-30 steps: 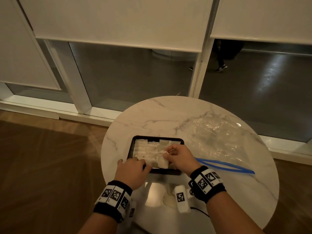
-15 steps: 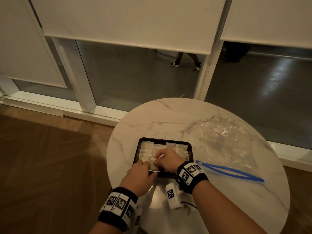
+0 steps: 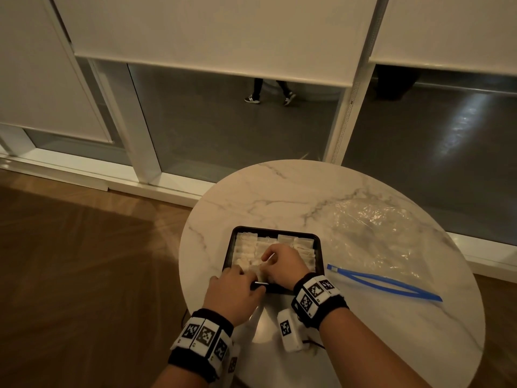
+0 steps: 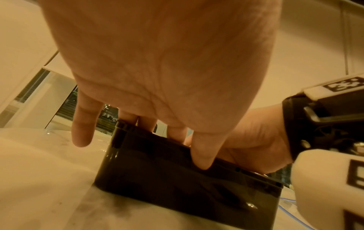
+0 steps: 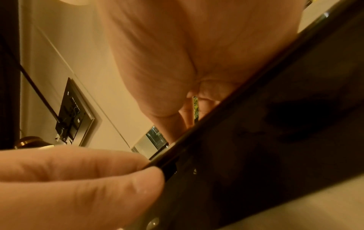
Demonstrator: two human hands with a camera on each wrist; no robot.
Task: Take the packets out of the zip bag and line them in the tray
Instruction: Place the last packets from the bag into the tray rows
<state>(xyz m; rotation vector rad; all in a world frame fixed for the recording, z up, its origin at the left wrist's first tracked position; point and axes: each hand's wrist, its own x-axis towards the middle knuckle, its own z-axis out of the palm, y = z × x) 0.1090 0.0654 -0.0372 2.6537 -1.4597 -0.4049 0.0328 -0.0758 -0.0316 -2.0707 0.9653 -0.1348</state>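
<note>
Head view: one left hand rests straight fingers on the near rim of one black tray; one right hand pinches a packet among rows of packets inside; one zip bag lies rightward.

Both hands cover the near rows of packets in the tray, so what the right hand's fingertips pinch can't be made out. The passer-by outside shows only legs below the blind.

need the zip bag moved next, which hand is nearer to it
Right. The right hand is over the tray, on the side next to the zip bag; the left hand is at the tray's near-left edge, farther off.
</note>
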